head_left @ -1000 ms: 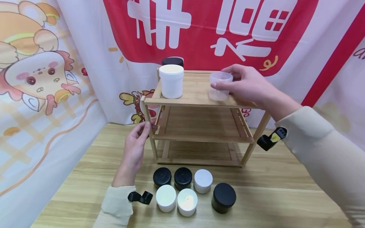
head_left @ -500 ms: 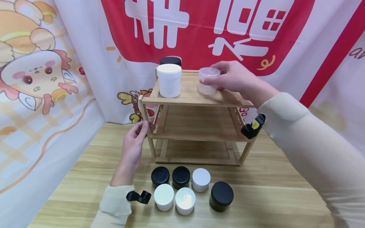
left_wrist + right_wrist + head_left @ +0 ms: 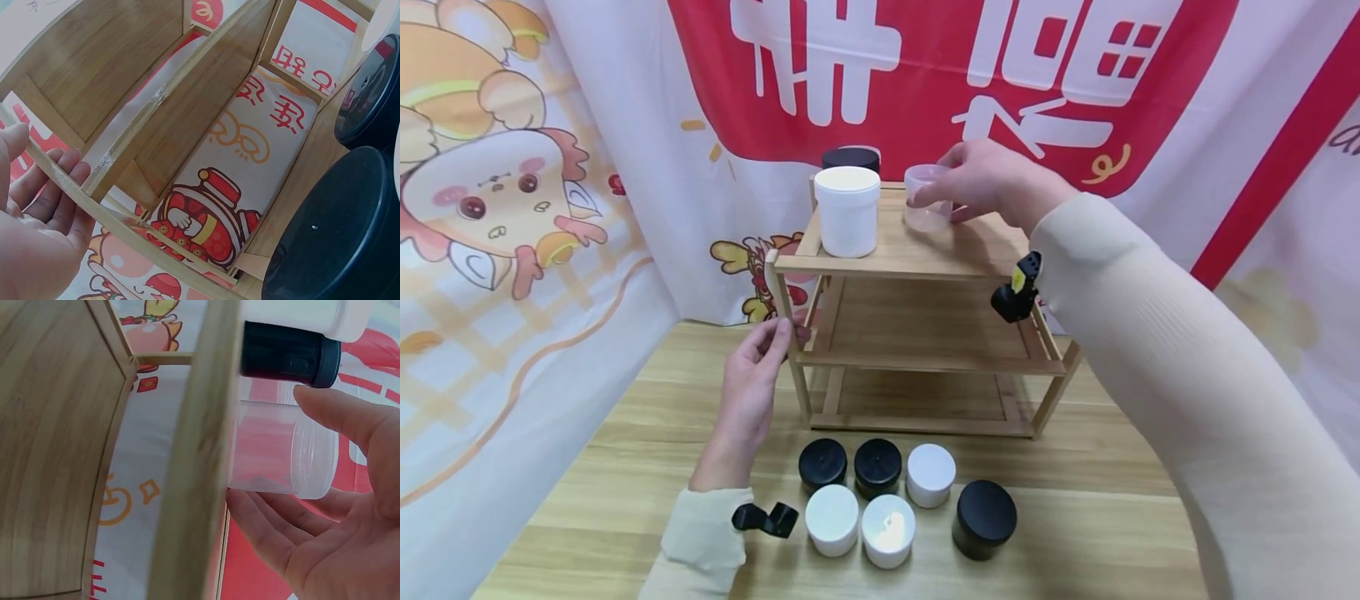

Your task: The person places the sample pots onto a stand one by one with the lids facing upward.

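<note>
On the top tier of a wooden rack (image 3: pixel 925 363), my right hand (image 3: pixel 992 185) holds a clear plastic jar (image 3: pixel 927 220) with a translucent lid. In the right wrist view the thumb lies along one side of the upright jar and the fingers along the other. To its left stand a tall white jar (image 3: pixel 847 215) at the front edge and, behind that, a black jar (image 3: pixel 850 158), mostly hidden in the head view. My left hand (image 3: pixel 748 375) grips the rack's front left post, with thumb and fingers around the wood (image 3: pixel 125 226).
On the wooden table before the rack stand several lidded jars, among them black jars (image 3: pixel 823 463) and white jars (image 3: pixel 888 530). A larger black jar (image 3: pixel 985 518) stands apart at their right. A printed cloth (image 3: pixel 647 167) hangs behind the rack and along the left.
My right hand has moved the clear jar left and back across the top tier, closer to the white and black jars. My left hand stays on the post.
</note>
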Available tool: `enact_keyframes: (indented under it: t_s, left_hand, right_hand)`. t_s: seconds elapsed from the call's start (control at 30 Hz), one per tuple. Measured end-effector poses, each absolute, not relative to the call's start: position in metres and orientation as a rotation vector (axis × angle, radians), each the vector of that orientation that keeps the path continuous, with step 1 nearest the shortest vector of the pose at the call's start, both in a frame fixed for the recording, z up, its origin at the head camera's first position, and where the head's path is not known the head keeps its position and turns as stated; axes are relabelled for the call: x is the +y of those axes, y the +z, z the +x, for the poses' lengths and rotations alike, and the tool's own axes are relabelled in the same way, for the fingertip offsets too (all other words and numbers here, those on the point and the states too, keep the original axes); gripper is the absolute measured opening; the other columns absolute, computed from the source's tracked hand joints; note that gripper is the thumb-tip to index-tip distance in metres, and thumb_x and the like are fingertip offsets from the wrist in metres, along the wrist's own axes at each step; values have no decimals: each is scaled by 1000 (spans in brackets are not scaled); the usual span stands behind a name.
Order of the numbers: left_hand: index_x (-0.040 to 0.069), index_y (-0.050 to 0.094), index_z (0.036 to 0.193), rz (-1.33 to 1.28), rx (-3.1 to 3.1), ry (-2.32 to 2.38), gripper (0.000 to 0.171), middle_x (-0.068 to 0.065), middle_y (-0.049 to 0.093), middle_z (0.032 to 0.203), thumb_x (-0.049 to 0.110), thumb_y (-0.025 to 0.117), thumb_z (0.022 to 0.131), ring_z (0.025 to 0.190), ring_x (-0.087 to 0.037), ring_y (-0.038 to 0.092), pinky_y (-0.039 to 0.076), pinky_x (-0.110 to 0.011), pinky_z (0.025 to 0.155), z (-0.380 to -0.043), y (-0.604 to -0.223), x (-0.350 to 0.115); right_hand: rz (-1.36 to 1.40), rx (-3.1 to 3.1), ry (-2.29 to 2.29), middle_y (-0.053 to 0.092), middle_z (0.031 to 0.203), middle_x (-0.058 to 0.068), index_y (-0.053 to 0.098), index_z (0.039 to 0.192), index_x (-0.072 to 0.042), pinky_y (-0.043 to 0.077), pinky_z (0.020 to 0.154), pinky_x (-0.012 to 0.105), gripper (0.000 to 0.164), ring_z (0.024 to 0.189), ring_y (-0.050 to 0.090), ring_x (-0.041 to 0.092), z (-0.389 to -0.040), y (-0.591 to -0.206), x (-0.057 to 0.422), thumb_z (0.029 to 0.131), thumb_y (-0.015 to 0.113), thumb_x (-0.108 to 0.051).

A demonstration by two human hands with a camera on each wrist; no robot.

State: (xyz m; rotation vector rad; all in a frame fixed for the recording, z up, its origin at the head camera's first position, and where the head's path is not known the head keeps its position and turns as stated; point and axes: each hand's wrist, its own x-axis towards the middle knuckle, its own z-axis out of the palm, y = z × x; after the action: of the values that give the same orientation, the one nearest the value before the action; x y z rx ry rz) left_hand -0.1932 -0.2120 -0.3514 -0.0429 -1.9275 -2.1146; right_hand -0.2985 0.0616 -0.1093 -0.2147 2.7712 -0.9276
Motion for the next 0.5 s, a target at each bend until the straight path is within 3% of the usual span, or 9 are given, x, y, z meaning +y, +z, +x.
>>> enact_keyframes:
  t_s: [0.17,0.27,0.5]
  left_hand:
    - [5,63,141,-60,-1921,-2120,48,3,72,125,42,56,112,126,-17,61,41,-30,118,-194,-351,-213]
    - [7,65,139,-59,-1918,-2121,44,4,72,123,41,56,112,125,-17,62,42,-30,117,-194,-352,-214]
    - [10,67,137,-41,-1906,-2121,39,6,73,116,39,57,112,122,-18,61,44,-29,114,-193,-351,-214]
  right_hand:
    - [-195,2758,-939,49,159,5,36,166,-20,50,120,45,91,135,60,25,-306,-108,56,93,83,-48]
    - [-177,2766,-958,50,158,5,37,164,-20,50,120,44,90,135,61,26,-311,-109,53,92,83,-49]
    - [-94,2816,-990,61,132,4,60,136,-14,55,112,39,61,123,64,23,-317,-112,42,92,83,-49]
